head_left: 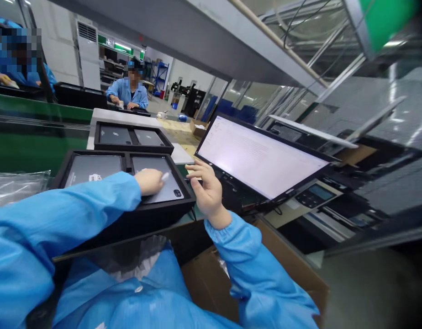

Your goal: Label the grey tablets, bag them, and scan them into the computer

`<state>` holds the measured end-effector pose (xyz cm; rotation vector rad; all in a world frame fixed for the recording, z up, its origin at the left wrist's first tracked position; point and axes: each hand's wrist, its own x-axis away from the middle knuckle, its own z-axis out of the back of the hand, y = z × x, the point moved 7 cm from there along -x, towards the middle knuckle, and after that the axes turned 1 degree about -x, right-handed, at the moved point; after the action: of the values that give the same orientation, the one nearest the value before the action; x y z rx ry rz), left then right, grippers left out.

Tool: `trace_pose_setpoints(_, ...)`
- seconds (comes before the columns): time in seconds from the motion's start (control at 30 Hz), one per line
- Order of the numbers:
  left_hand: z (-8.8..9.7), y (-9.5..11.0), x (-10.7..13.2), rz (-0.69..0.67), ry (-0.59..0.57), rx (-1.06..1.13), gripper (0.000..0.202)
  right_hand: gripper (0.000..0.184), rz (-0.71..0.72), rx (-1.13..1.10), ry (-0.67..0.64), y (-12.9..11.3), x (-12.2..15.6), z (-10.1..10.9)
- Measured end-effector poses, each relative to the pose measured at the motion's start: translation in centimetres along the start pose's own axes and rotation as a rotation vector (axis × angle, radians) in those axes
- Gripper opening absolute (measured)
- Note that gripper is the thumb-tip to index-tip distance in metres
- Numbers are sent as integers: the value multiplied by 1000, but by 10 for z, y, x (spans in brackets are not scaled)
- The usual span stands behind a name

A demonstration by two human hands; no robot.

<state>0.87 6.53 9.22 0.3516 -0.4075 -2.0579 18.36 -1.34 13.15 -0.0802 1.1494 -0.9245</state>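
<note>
My left hand point(150, 181) rests over a grey tablet point(158, 165) lying in the right compartment of a black tray point(170, 205). Its fingers are curled, and a small whitish piece shows at their tips; whether it is a finger cover or a held item I cannot tell. My right hand point(208, 189) is raised just past the tray's right edge, fingers half bent and apart, with a pale yellowish bit at one fingertip. Another grey tablet point(94, 165), bearing a white barcode label point(95, 177), fills the left compartment, partly covered by my left sleeve.
Behind stands a second black tray point(135, 148) with two tablets. A tilted monitor point(259, 155) is at the right, near a printer-like device point(315, 196). Clear plastic bags point(19, 187) lie at left. A cardboard box point(211, 283) sits below. Co-workers point(130, 89) sit across the line.
</note>
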Motion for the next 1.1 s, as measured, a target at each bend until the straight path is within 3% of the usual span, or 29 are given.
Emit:
trace_pose_setpoints(0.1,31,-49,13,186,84,166,34,23,-233,-89,-149,27,-35,-28)
trace_pose_setpoints(0.17,46,-76,22,317,161,345,31,18,-475,-132,-404,49,-50,-66)
trace_pose_setpoints(0.23,52,-90,27,377,194,456,28,20,-664,-114,-660,66,-55,-104)
trace_pose_setpoints(0.3,52,-92,28,381,198,510,27,24,-723,-60,-769,76,-60,-132)
trace_pose_setpoints(0.4,56,-88,28,346,211,471,29,29,-705,-64,-718,82,-64,-159)
trace_pose_setpoints(0.5,64,-85,31,338,206,353,31,22,-697,-144,-664,83,-60,-170)
trace_pose_setpoints(0.73,72,-81,36,308,192,298,31,22,-758,-296,-570,88,-53,-170)
trace_pose_setpoints(1.1,81,-78,44,383,311,457,28,16,-736,-206,-539,97,-56,-167)
